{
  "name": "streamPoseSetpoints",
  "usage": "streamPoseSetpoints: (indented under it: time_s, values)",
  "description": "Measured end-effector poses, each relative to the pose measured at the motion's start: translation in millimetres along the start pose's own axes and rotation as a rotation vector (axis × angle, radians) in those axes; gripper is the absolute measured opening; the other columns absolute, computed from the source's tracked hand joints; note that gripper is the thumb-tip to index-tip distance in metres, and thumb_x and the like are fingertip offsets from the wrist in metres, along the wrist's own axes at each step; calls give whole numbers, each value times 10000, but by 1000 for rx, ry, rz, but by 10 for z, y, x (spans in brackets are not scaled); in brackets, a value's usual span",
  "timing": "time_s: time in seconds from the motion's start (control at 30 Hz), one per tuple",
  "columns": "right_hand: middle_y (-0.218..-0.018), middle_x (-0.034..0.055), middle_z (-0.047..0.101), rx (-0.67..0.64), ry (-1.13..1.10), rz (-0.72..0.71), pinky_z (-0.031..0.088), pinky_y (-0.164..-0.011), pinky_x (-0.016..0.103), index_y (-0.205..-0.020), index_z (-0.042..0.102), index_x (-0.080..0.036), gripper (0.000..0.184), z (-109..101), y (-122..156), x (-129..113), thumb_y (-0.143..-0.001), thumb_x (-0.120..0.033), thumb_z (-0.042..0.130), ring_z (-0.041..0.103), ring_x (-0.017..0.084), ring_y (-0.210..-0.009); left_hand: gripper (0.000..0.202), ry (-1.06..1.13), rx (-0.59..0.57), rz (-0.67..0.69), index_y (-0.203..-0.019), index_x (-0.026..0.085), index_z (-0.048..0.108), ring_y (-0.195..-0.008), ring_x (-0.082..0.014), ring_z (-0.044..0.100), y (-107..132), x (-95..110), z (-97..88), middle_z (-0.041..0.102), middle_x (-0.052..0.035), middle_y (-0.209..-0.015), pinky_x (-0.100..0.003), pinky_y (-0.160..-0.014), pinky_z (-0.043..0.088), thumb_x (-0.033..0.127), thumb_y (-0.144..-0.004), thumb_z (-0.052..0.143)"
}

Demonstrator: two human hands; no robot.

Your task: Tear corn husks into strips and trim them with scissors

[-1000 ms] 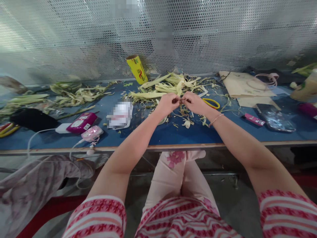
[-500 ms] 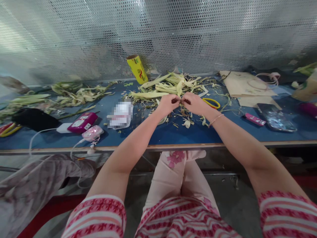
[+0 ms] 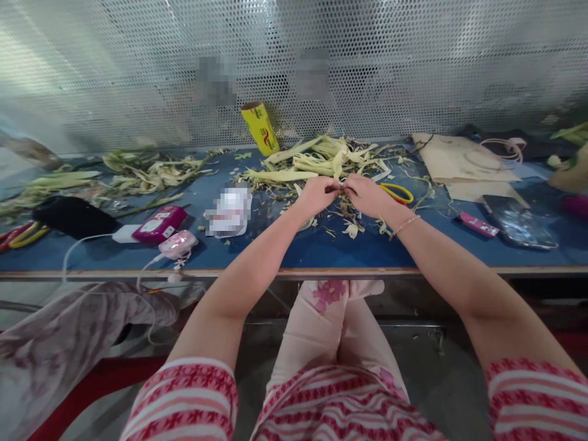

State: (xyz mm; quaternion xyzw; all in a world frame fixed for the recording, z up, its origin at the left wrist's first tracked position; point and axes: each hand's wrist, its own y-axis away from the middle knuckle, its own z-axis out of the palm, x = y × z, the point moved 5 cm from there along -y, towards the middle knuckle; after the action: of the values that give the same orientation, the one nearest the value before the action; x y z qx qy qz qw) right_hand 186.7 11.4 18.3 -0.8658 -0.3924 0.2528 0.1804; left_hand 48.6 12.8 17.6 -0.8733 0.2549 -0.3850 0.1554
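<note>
My left hand (image 3: 318,194) and my right hand (image 3: 367,193) meet fingertip to fingertip above the blue table (image 3: 321,251). Both are closed in a pinch on a small dark piece between them that is too small to name. Just beyond my hands lies a pile of pale green leaf strips (image 3: 316,162). Loose scraps (image 3: 351,228) are scattered under my wrists. Yellow-handled scissors (image 3: 399,193) lie right beside my right hand.
A yellow roll (image 3: 260,128) stands at the back by the perforated metal wall. More leaf strips (image 3: 142,171) lie at left. A magenta power bank (image 3: 160,223), a pink device (image 3: 178,245) and a black pouch (image 3: 73,215) sit left. A phone (image 3: 519,220) and brown paper (image 3: 459,162) are right.
My hands stay pinched together at the same spot on the table. The view has shifted slightly, so everything sits a little further right in the frame.
</note>
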Motion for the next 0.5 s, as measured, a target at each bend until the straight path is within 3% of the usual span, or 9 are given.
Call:
streamPoseSetpoints:
  time_s: [0.33, 0.5]
  values:
    - [-772, 73, 549, -86, 10, -76, 418, -761, 374, -751, 490, -235, 139, 20, 24, 11, -849, -164, 422, 527, 238, -780, 107, -201, -85, 74, -667, 162, 694, -730, -180, 613, 25, 162, 37, 690, -41, -710, -305, -736, 473, 75, -689, 636]
    - [-726, 54, 528, -73, 7, -10, 393, -704, 353, -707, 484, -234, 129, -12, 23, 2, -819, -173, 466, 510, 224, -727, 93, -161, -102, 55, -688, 155, 687, -726, -164, 589, 27, 168, 34, 681, -35, -718, -284, -725, 456, 96, -709, 617]
